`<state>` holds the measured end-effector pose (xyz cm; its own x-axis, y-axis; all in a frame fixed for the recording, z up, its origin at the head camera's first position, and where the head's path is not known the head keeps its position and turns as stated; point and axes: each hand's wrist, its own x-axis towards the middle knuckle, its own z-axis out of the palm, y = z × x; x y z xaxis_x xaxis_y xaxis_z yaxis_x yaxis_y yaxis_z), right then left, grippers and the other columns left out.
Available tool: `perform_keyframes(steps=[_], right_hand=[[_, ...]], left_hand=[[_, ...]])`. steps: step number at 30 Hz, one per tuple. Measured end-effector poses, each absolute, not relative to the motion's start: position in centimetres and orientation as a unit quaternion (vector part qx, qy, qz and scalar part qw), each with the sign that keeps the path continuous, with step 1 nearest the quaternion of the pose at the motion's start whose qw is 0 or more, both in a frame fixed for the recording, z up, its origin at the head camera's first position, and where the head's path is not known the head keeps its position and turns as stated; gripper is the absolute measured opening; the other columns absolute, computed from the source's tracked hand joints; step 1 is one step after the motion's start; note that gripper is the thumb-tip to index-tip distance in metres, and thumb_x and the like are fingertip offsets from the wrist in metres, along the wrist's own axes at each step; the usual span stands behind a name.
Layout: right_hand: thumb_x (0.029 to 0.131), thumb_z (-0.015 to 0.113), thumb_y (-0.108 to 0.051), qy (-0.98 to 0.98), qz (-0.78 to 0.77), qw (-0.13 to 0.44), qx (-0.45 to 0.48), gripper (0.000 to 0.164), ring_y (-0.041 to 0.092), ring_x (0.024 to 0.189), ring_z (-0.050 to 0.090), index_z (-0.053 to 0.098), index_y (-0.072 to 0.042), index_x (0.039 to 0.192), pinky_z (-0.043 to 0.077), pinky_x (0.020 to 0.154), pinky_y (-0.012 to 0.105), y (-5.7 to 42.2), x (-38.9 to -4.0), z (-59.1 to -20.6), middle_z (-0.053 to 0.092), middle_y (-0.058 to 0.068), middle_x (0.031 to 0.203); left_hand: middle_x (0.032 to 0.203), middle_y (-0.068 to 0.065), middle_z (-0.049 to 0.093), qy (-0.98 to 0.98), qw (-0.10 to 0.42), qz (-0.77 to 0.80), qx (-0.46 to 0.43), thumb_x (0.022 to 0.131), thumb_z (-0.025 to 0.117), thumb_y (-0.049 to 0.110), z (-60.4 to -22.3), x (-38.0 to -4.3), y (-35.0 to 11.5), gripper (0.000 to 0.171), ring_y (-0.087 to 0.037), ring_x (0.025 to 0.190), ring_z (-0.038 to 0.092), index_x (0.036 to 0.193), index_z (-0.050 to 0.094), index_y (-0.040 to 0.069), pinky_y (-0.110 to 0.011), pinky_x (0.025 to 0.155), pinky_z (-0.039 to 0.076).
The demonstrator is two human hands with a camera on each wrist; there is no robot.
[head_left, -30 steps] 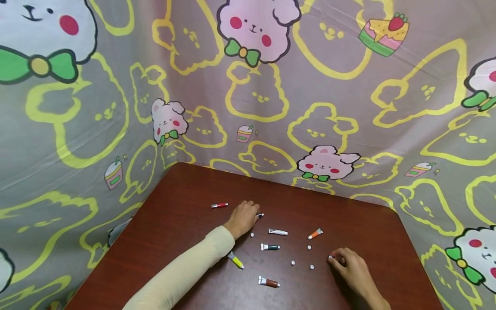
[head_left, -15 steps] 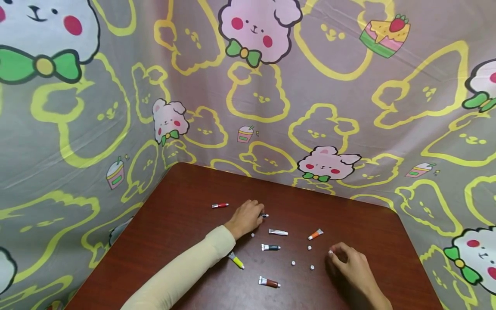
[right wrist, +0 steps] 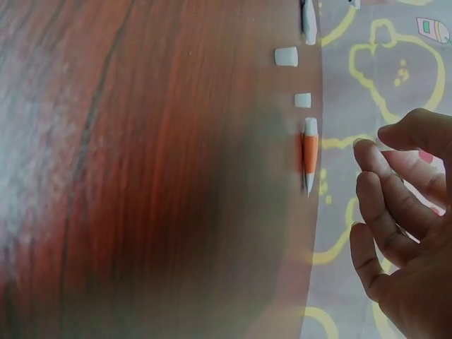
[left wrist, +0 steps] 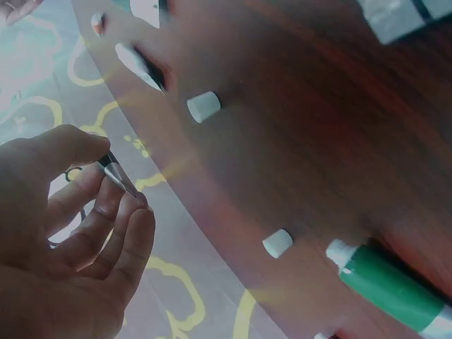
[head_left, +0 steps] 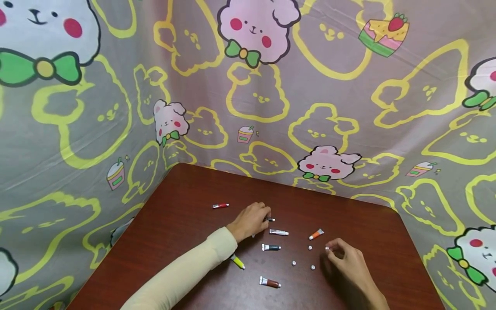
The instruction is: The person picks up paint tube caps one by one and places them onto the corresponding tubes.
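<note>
My left hand (head_left: 251, 220) pinches a small black paint tube (head_left: 272, 219) over the table, its nozzle end pointing right. In the left wrist view the tube's silver, flattened end (left wrist: 116, 176) shows between thumb and fingers. Over to the right, my right hand (head_left: 351, 260) holds a tiny white cap (head_left: 327, 248) at thumb and index fingertip. Between the hands lie a white tube (head_left: 279, 232), a dark green tube (head_left: 272, 247) and an orange tube (head_left: 316, 234). Loose white caps (head_left: 293, 263) sit left of my right hand.
A red tube (head_left: 221, 206) lies at the back left. The yellow tube (head_left: 238, 261) is partly covered by my left sleeve (head_left: 193, 269). Nearer the front lies a brown tube (head_left: 270, 282). Patterned cloth (head_left: 267, 129) hangs around the table's (head_left: 186, 193) far edges.
My left hand has moved right and slightly nearer with the black paint tube. My right hand has shifted a little farther forward and left, still holding the cap.
</note>
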<state>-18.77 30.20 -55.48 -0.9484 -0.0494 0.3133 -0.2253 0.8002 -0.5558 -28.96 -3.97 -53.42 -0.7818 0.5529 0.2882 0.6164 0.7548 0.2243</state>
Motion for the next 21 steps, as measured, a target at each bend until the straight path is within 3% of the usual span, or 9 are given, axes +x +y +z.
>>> perform_keyframes(steps=[9,14,21], right_hand=[[0.084,0.084,0.0,-0.924,0.324,0.175,0.105,0.024,-0.008,0.08,0.062,0.076,-0.021,0.094,0.052,0.073,0.012,29.4,-18.9,-55.7,0.072,-0.014,0.084],[0.085,0.084,0.001,-0.919,0.33,0.182,0.114,0.024,-0.007,0.079,0.061,0.076,-0.02,0.093,0.055,0.071,0.017,28.9,-19.0,-55.9,0.069,-0.015,0.084],[0.088,0.081,-0.002,-0.925,0.326,0.165,0.101,0.019,-0.007,0.079,0.064,0.078,-0.018,0.097,0.058,0.071,0.024,28.3,-19.1,-55.7,0.076,-0.01,0.088]], left_hand=[[0.098,0.001,0.072,-0.926,0.093,-0.15,-0.334,0.094,0.082,0.022,-53.1,-28.3,-3.2,0.014,-0.018,0.09,0.066,0.104,0.075,0.017,-0.031,0.08,0.057],[0.097,0.002,0.074,-0.924,0.102,-0.148,-0.339,0.092,0.082,0.023,-53.0,-28.1,-2.6,0.013,-0.019,0.092,0.068,0.102,0.075,0.018,-0.032,0.08,0.058],[0.099,0.004,0.073,-0.925,0.087,-0.154,-0.336,0.092,0.083,0.023,-53.0,-27.5,-2.1,0.015,-0.016,0.092,0.067,0.104,0.075,0.019,-0.031,0.081,0.057]])
